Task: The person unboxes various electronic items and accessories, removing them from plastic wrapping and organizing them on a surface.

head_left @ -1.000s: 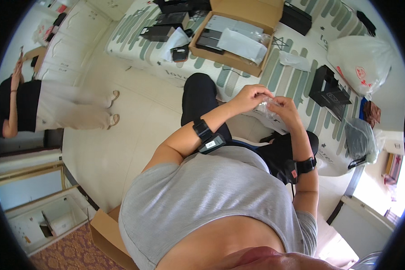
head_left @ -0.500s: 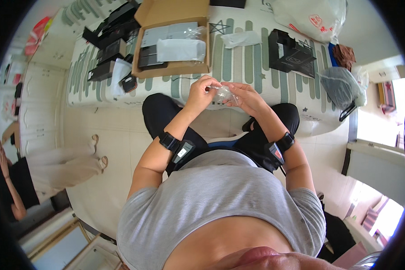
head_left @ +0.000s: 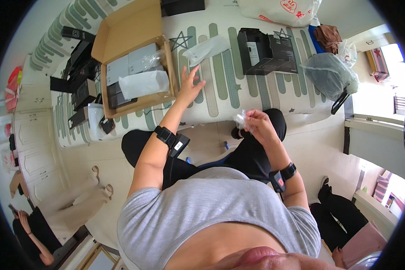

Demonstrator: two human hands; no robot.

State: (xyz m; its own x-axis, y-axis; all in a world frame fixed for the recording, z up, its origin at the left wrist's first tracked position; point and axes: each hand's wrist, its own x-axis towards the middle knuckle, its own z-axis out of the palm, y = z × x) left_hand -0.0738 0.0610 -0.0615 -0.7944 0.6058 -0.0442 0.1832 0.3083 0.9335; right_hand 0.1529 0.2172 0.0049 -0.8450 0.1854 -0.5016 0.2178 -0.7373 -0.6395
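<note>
Right hand (head_left: 262, 127): yours, fingers pinched on clear wrap (head_left: 240, 119), near the cover's (head_left: 222, 96) edge. Wrap: likely light, soft, slippery; best held by a bunched fold; contents, if any, unclear. Left hand (head_left: 191, 90): yours, fingers spread, gripping nothing, beside the open carton (head_left: 129, 28). White pouch (head_left: 207, 50): beyond; fingertip contact perhaps, you cannot tell; inside hidden.

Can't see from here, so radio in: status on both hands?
Left hand spread open by white pouch. Right hand pinching clear plastic. Nothing between left hand and pouch.
</note>
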